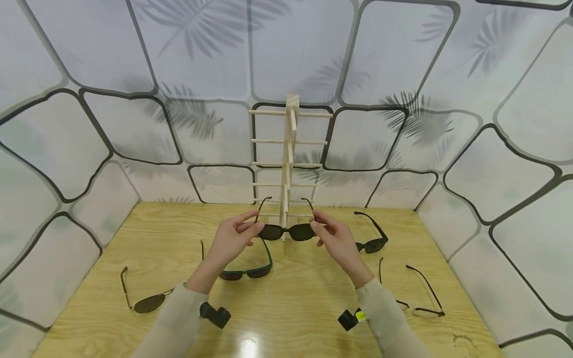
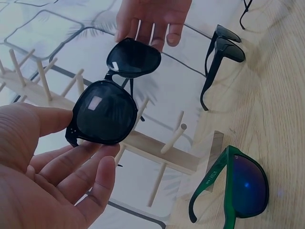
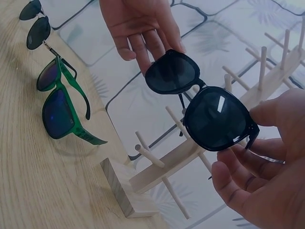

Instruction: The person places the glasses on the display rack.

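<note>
Black sunglasses (image 1: 301, 232) are held up in front of the wooden rack (image 1: 288, 164), lenses facing me and temples pointing toward the rack. My left hand (image 1: 233, 238) pinches the frame at its left hinge between thumb and fingers. At the other hinge my right hand (image 1: 335, 242) pinches it the same way. Both wrist views show the dark lenses of these sunglasses (image 2: 107, 112) and the thumbs at the outer corners. Behind them, the rack's pegs (image 3: 263, 67) stick out to both sides of its post.
Green-framed sunglasses (image 1: 246, 273) lie left of the rack, with thin-framed dark glasses (image 1: 149, 303) farther left. On the right are another black pair (image 1: 375, 245) and thin-rimmed eyeglasses (image 1: 427, 312). A patterned cloth backdrop (image 1: 215, 134) surrounds the wooden table (image 1: 286, 308).
</note>
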Tool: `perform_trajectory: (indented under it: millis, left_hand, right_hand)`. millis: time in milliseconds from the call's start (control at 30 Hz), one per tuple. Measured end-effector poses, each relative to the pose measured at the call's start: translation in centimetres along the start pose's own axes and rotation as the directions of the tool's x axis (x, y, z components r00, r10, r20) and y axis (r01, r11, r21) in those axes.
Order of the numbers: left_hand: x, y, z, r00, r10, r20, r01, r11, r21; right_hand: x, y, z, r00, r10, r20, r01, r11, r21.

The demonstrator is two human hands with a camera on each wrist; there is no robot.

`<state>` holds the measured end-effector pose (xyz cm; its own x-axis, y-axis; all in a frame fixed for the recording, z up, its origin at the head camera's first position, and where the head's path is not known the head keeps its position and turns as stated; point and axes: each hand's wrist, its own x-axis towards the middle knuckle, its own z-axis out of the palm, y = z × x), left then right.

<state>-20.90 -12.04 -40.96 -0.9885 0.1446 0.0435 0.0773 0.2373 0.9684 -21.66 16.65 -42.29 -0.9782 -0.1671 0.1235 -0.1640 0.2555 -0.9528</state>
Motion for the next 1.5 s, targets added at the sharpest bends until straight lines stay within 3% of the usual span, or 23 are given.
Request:
perform_trajectory:
  millis: [700,1500]
  left_hand:
    - [1.5,-0.8,0.4,0.998,-0.020,-0.058,0.022,0.999,0.029]
    - [2.3,-1.3,0.7,0.997,-0.011,-0.073,0.013,0.999,0.031]
  right_hand:
    - [1.1,1.0,0.4,0.999,0.038,-0.019,-0.037,0.999,0.037]
    - [1.9,1.5,0.8,0.997,0.064,-0.036,-0.063,0.998,0.009]
